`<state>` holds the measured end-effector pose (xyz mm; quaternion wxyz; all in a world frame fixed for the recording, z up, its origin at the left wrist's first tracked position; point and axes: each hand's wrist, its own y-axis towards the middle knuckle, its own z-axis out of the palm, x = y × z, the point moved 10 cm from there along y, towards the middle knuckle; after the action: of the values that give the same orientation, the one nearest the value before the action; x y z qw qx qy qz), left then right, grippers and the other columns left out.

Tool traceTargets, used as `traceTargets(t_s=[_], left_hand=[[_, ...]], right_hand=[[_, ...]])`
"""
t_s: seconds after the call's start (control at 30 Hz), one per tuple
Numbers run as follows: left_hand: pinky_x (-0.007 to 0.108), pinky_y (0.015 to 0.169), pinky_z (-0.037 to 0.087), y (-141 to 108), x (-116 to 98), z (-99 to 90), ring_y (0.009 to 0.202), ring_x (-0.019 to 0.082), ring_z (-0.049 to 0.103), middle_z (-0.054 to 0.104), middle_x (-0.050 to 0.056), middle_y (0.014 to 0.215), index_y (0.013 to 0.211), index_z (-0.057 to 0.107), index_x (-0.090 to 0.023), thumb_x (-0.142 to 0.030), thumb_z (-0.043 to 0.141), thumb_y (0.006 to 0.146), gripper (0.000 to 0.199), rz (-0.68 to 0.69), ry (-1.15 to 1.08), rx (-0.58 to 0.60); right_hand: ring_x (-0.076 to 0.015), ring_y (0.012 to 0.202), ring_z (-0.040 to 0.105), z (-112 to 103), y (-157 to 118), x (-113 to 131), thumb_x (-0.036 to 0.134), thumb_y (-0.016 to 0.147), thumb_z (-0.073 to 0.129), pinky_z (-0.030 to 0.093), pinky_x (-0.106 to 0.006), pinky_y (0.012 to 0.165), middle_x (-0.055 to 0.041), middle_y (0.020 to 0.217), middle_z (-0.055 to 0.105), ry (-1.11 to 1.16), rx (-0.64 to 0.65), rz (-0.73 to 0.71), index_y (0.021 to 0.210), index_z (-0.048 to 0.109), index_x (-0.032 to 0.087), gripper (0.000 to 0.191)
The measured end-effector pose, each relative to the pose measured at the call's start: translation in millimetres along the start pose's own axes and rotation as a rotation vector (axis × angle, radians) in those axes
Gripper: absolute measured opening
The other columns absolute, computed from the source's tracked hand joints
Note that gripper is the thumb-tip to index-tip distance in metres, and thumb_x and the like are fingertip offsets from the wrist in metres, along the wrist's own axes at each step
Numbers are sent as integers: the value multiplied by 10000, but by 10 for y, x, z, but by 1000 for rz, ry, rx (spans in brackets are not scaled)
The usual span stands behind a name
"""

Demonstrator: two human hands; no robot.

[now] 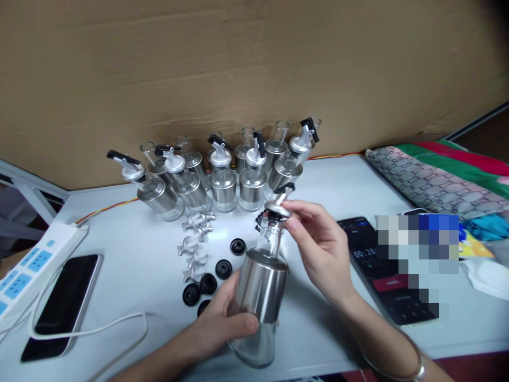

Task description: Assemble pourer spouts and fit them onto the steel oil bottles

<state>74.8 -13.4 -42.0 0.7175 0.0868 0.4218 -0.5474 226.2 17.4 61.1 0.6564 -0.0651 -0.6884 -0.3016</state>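
Note:
My left hand [228, 321] is wrapped round the lower body of a glass bottle [263, 286] with a steel sleeve, tilted slightly to the right above the table. At its neck, my right hand [322, 244] pinches the rim of a silver pourer cap [277, 210] with a black lever. The cap sits on the bottle's mouth, its black stopper partly showing. Left of the bottle lie several black round caps [223, 269] and several silver spout pieces [195, 258]. Small black parts [260, 220] are partly hidden behind the bottle neck.
Bottles with pourers [220, 183] line the back, with open-necked ones [277, 146] behind them. A power strip [29, 270], a phone [63, 305] and a white cable [95, 331] lie left. At right are a phone [384, 273] showing a timer and a patterned cushion [437, 180]. Cardboard [238, 63] stands behind.

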Motion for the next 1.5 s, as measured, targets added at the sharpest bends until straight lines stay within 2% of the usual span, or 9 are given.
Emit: traceTargets(t_s=[0.1,0.17,0.3,0.37,0.53,0.67,0.8,1.1,1.5], left_hand=[[242,636,461,8,-8,18,754,178,650,649,71,849,1213,490,-144,-542,802,615,783,-22,5,-37],[233,613,461,21,7,11,721,170,648,647,62,819,1178,500,-142,-553,805,603,770,-32,-11,-60],[223,576,462,57,1,-4,661,161,649,646,51,780,1185,479,-141,-600,780,612,793,10,-35,-55],[219,562,461,61,-1,-20,658,164,650,648,50,774,1205,465,-143,-603,779,612,813,30,-32,-59],[218,558,465,39,2,-43,658,161,651,654,49,769,1222,457,-146,-585,787,615,819,44,-29,-79],[230,567,475,19,-35,-32,652,167,657,663,57,764,1208,457,-140,-600,764,638,794,42,-26,-90],[236,580,483,-18,-88,45,659,169,661,676,70,776,1138,470,-140,-599,741,669,710,38,-61,-57],[234,580,497,-66,-89,90,664,168,668,686,68,777,1057,482,-158,-571,711,723,578,4,-138,-69],[230,575,498,-116,-151,135,668,168,665,672,67,778,1074,495,-155,-583,709,717,597,-16,-88,-27]], right_hand=[[-148,898,662,53,-3,-21,256,895,576,556,-318,809,-9,966,698,-26,64,12,1006,661,293,144],[-162,986,650,99,-18,-32,264,883,594,548,-332,854,-23,1040,684,12,101,16,1027,642,288,154],[-185,1179,581,256,-69,-86,225,791,708,513,-340,958,-33,1262,605,145,229,70,1117,570,310,364],[-174,1152,600,312,-89,-123,193,765,733,525,-331,953,-20,1266,603,203,276,118,1123,561,325,419],[-161,930,682,334,-98,-191,206,768,731,623,-308,741,-33,1253,597,288,295,220,1146,599,324,416],[-185,909,703,378,-114,-191,226,791,711,639,-350,736,-43,1277,599,297,353,255,1219,598,337,456],[-188,898,712,370,-108,-177,233,790,714,637,-365,748,-26,1280,605,297,349,250,1223,607,365,466],[-192,951,686,344,-81,-176,239,783,719,618,-376,802,-49,1249,623,235,320,241,1126,681,314,353],[-154,835,677,281,9,-154,336,715,783,628,-337,720,-15,958,685,282,277,194,968,753,333,255]])
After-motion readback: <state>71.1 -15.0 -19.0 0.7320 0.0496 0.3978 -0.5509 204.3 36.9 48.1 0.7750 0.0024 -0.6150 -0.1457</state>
